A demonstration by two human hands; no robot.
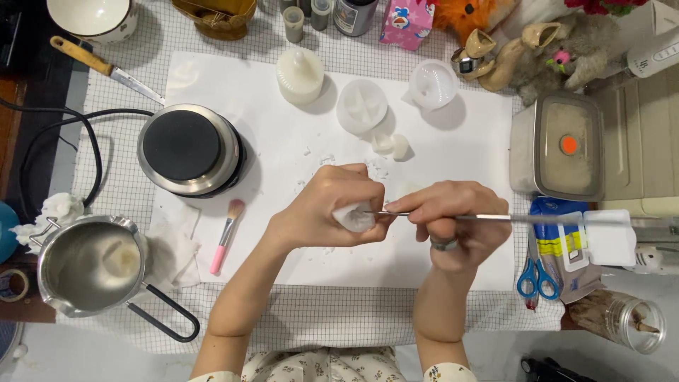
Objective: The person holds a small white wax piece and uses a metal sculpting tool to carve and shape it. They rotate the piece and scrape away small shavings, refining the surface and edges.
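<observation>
Both hands are mid-job: left hand (322, 209) clutches a small wax piece (353, 218) above the white sheet (233, 78), right hand (453, 219) fingers pinch a thin metal tool (488, 217) against it. Shavings (322, 159) already litter the sheet, so trimming looks partway done.

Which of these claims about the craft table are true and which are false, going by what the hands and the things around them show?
1. The left hand holds a small white piece. True.
2. The right hand holds the blue scissors. False: it holds a thin metal tool, whose tip is at the white piece; the scissors lie on the table to the right.
3. The pink brush lies on the white sheet, untouched. True.
4. The metal pot stands on the round hot plate. False: the pot stands apart, nearer the table's front edge.
5. The right hand wears a ring. True.
</observation>
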